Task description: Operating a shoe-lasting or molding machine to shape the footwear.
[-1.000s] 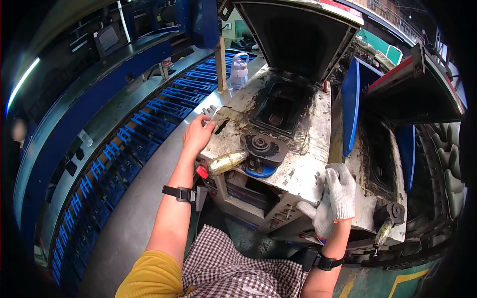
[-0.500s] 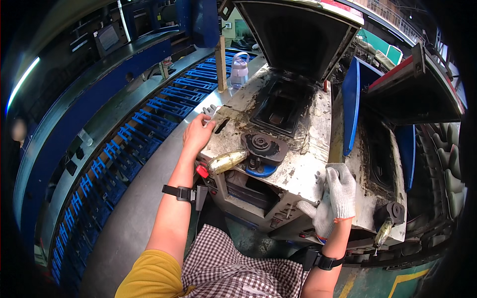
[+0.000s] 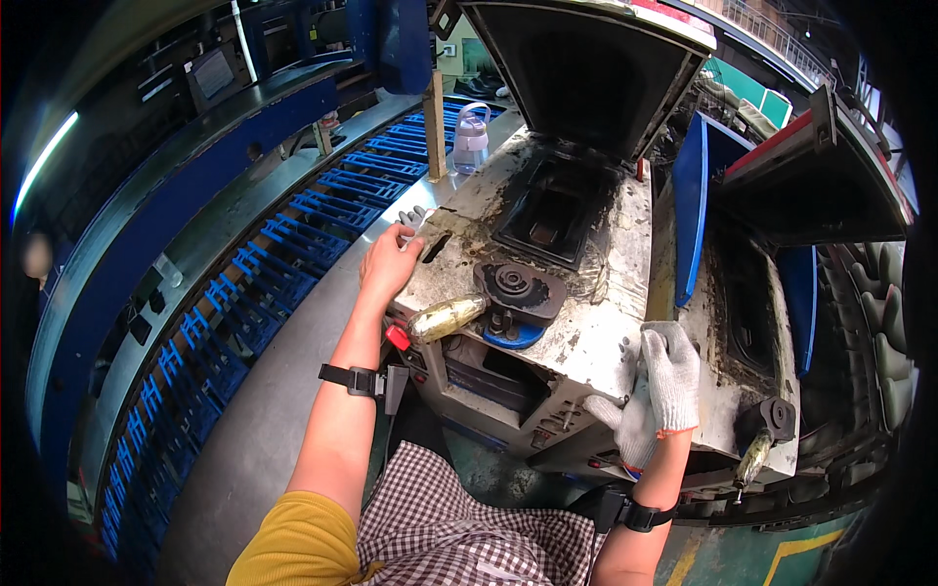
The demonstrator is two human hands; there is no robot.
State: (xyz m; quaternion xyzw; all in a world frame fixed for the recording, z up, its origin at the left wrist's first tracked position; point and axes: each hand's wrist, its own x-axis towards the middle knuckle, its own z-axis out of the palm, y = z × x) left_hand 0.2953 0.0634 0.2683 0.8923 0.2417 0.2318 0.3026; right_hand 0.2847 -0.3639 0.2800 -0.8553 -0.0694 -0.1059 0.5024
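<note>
My bare left hand (image 3: 389, 262) rests at the left edge of a worn, whitish machine top (image 3: 611, 293), fingers apart and slightly bent, holding nothing. Beside its fingertips lies a small grey object (image 3: 412, 215), too small to name. My right hand (image 3: 672, 376) wears a white knit glove with an orange cuff. Its fingers are folded at the machine's right corner, closed on a second white knit glove (image 3: 637, 425) that hangs below. Between my hands sit a dark round clamp mechanism (image 3: 518, 285) and a lever handle wrapped in yellowish film (image 3: 447, 317).
A raised dark lid (image 3: 586, 73) stands behind the machine's recessed opening (image 3: 549, 210). To the right is a similar machine with a lid (image 3: 821, 186) and a blue panel (image 3: 692, 210). Blue racks (image 3: 254, 269) line the left. A clear bottle (image 3: 471, 142) stands at the back.
</note>
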